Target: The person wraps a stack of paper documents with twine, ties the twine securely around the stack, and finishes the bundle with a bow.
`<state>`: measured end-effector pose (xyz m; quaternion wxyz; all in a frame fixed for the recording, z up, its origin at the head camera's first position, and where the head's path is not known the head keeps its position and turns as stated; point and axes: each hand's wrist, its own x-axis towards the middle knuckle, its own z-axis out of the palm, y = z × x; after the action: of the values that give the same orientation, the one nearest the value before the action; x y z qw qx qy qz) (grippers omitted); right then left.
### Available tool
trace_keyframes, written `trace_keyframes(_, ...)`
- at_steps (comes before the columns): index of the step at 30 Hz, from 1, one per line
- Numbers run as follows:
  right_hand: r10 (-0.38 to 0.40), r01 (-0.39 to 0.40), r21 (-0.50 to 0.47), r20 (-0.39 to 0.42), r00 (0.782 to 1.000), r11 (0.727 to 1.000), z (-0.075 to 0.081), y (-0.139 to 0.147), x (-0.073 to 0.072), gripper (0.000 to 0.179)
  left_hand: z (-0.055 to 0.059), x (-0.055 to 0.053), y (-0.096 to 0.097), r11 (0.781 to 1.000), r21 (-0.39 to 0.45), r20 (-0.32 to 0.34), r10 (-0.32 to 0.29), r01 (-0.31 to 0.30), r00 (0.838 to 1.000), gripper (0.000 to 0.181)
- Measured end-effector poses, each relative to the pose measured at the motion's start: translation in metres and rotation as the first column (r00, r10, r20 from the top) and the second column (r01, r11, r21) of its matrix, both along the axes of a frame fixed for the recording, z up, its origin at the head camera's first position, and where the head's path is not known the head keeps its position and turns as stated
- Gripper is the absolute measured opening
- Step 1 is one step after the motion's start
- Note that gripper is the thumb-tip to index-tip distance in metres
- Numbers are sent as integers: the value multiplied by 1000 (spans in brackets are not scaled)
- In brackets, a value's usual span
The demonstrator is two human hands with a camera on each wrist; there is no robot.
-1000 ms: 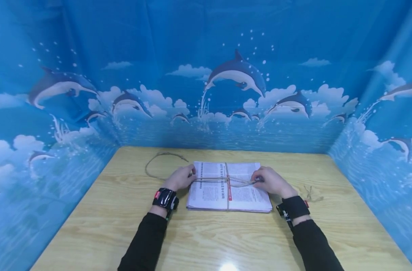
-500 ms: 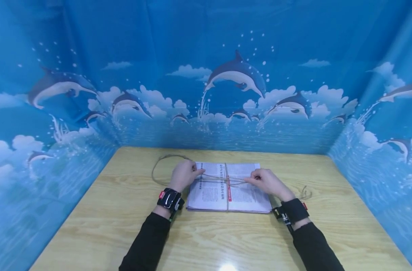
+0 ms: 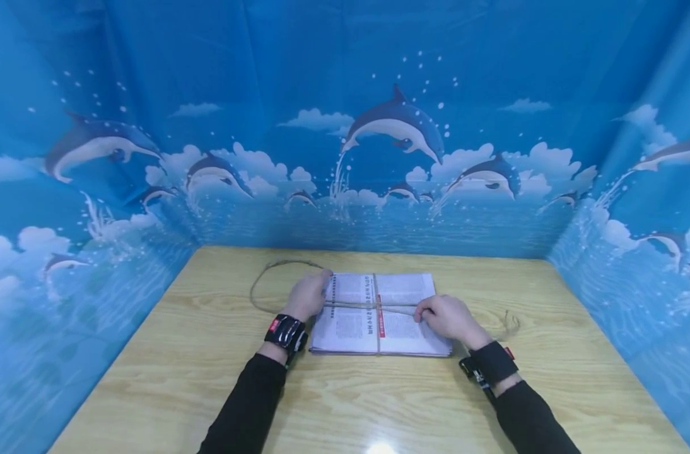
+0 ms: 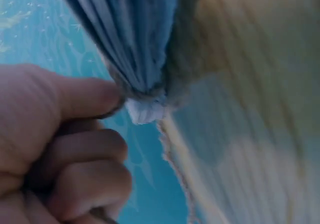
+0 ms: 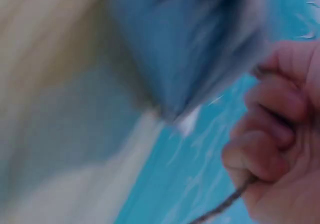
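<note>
A stack of newspapers (image 3: 350,328) lies on the table, with brown twine (image 3: 378,334) running over it in a cross. At the stack's left edge my left hand (image 3: 307,296) pinches one length of the twine between thumb and curled fingers; in the left wrist view the thumb is right at the bundled paper edges (image 4: 130,44). My right hand (image 3: 448,317) grips the other length over the right side of the stack. From that fist (image 5: 265,134) a twine tail (image 5: 222,206) hangs out in the right wrist view. Both strands meet at the crossing mid-stack.
A loose loop of twine (image 3: 253,287) curves over the wooden table (image 3: 169,353) behind the left hand. Another frayed end (image 3: 511,323) lies right of the right hand. A blue dolphin-print curtain (image 3: 299,221) surrounds the table's back and sides.
My left hand moved inward over the stack's left edge, then slightly back and down. My right hand drew a little right and nearer me, and the strands between them now lie straighter.
</note>
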<state>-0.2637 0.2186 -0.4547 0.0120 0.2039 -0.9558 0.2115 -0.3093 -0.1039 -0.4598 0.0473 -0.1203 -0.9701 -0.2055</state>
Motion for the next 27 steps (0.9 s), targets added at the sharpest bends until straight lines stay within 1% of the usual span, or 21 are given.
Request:
trace_keyframes(1,-1,0,19,32,999,1000,-1,2,2,25,0,-2,-2,1000,5,24,-14,14,1000,55)
trace_keyframes(3,-13,9,39,102,995,999,-1,6,5,25,0,-7,-6,999,23,88,-41,39,995,65)
trace_keyframes(4,-14,10,29,148,989,1000,-1,7,7,22,0,-11,-8,998,45,126,-55,50,990,67)
trace_keyframes(6,9,-13,18,207,978,1000,0,9,11,16,1,-19,-12,994,74,193,-91,77,977,70)
trace_keyframes(7,30,-35,17,227,973,999,0,8,14,20,1,-23,-13,992,88,226,-106,88,968,71)
trace_keyframes(10,103,-112,22,255,961,993,1,7,20,41,2,-34,-17,986,130,325,-141,104,935,72)
trace_keyframes(12,139,-150,24,253,957,988,1,5,23,44,3,-39,-19,985,132,373,-152,110,915,71)
trace_keyframes(13,151,-160,16,251,956,987,1,5,23,42,3,-40,-19,985,128,386,-154,113,910,70)
trace_keyframes(14,163,-168,1,242,957,986,1,6,23,39,4,-41,-20,986,121,392,-150,111,908,69)
trace_keyframes(15,173,-175,-14,226,959,985,0,7,23,35,4,-41,-20,988,109,397,-144,110,906,68)
trace_keyframes(16,181,-180,-23,200,963,983,0,8,23,31,5,-40,-21,990,93,396,-133,104,909,67)
trace_keyframes(18,190,-191,-5,103,976,982,-1,11,21,23,7,-37,-21,994,57,384,-106,91,917,63)
trace_keyframes(20,192,-192,31,2,981,981,-3,15,20,17,9,-32,-20,996,23,354,-87,84,931,51)
trace_keyframes(21,187,-185,54,-33,982,981,-3,16,19,15,10,-29,-20,996,6,339,-82,85,937,43)
trace_keyframes(22,179,-176,70,-46,983,982,-4,17,19,13,10,-25,-19,996,-6,322,-81,88,943,34)
trace_keyframes(23,172,-168,79,-42,984,983,-4,18,19,12,10,-22,-19,996,-10,305,-86,93,949,24)
trace_keyframes(24,155,-153,75,-15,988,985,-4,19,18,11,11,-19,-19,995,-14,289,-88,96,953,16)
trace_keyframes(25,133,-135,62,23,991,989,-4,19,19,11,12,-15,-19,995,-9,277,-89,95,957,13)
trace_keyframes(27,89,-93,40,91,992,995,-3,19,19,13,13,-9,-18,996,-7,257,-88,93,962,16)
